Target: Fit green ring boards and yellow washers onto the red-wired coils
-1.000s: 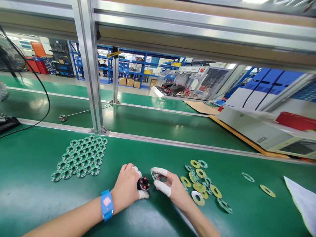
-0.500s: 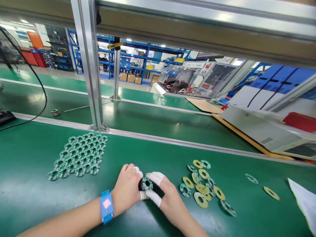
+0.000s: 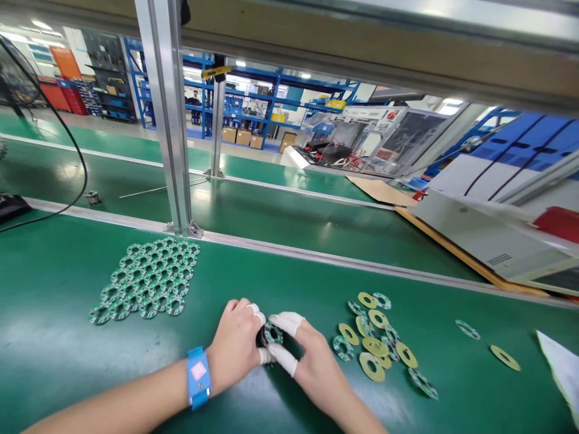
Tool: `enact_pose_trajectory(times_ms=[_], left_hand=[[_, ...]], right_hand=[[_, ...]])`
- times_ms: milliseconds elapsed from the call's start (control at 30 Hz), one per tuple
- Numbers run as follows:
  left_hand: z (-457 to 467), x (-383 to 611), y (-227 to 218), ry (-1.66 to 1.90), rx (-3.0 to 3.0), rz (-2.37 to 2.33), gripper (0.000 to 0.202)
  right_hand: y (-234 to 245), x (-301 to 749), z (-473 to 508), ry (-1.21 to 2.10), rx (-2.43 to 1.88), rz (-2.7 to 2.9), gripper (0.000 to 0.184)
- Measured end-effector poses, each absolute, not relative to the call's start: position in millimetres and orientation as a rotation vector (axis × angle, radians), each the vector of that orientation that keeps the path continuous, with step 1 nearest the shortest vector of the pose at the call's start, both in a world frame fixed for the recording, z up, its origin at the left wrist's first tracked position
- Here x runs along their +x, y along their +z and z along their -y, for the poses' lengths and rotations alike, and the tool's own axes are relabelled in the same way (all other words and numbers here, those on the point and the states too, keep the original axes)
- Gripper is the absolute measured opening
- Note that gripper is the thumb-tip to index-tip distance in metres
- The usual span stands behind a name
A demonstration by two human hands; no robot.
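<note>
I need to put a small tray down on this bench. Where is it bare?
Bare mat lies left of the left hand, below the ring panel. Another patch lies between loose rings and white sheet. Crowded around both hands.

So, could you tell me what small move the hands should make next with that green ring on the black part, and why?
Probably press the green ring down flat. It sits tilted on top of the black part, which the left hand grips from the side, while the right hand pinches the ring's edge with capped fingertips. Whether it is seated cannot be told, so a gentle, even push seems the safest step.
</note>
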State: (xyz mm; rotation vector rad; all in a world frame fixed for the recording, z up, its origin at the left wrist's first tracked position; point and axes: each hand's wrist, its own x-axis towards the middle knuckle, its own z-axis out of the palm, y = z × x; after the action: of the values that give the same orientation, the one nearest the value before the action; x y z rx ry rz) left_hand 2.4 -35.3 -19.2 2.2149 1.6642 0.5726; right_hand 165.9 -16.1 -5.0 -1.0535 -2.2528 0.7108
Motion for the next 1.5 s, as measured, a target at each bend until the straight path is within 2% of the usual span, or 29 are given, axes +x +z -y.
enact_pose_trajectory(times_ms=[267,533,700,767,933,1067,1133,1233,1367,1500], left_hand=[[33,4,-20,0.578,2.185,-1.643,0.037],[34,4,-26,0.621,2.18,-1.624,0.02],[34,4,-26,0.604,2.206,-1.614,0.02],[33,5,-25,0.603,2.219,-1.609,0.023],[33,3,-22,0.583,2.226,-1.629,0.039],[36,-1,-5,0.587,2.192,-1.607,0.049],[40,-3,6,0.639,2.21,-1.576,0.043],[46,-2,14,0.599,2.425,-1.438,0.015],[53,5,5,0.443,2.809,-1.223,0.018],[58,9,-4,0.477,3.019,-1.2,0.018]], right_hand=[[11,170,10,0.873,-1.118,2.259,0.019],[0,167,14,0.824,-1.211,2.244,0.017],[-2,165,12,0.911,-1.206,2.192,0.021],[-2,167,10,0.993,-1.199,2.156,0.024],[-1,180,4,1.346,-1.121,2.003,0.046],[2,184,2,1.455,-1.121,2.022,0.044],[2,182,3,1.396,-1.145,2.067,0.039],[1,179,6,1.335,-1.155,2.091,0.034],[-5,176,8,1.309,-1.201,2.022,0.034],[-9,174,7,1.247,-1.215,1.998,0.036]])
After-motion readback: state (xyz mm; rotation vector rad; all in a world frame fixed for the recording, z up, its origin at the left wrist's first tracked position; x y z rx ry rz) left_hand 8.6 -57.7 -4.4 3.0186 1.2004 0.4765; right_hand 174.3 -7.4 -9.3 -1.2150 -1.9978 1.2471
